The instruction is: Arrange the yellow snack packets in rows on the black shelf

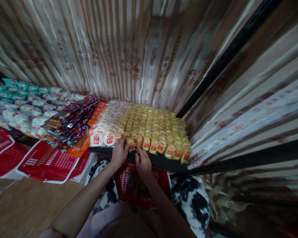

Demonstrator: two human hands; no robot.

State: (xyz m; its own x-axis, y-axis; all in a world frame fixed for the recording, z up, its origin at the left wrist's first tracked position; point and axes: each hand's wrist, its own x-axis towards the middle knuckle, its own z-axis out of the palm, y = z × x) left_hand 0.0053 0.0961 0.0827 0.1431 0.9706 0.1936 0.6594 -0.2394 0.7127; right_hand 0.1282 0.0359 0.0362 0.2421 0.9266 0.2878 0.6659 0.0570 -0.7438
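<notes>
Rows of small yellow wrapped cakes (161, 127) with red and orange labels stand packed on a black shelf (161, 162). At the front row, one such yellow wrapped cake (130, 143) sits between my two hands. My left hand (120, 151) has its thumb and fingers closed at that cake's left side. My right hand (142, 161) is at its lower right, fingers curled together near the shelf edge; whether anything is in them is hidden. White round wrapped cakes (109, 138) with red labels adjoin the yellow ones on the left.
Further left lie dark shiny packets (71, 120), an orange packet (80, 144) and white and green packages (32, 105). Red baskets (48, 162) stand below, and another red basket (164, 183) is under my arms. Striped sheeting (129, 49) hangs behind, with a black post (221, 62) at right.
</notes>
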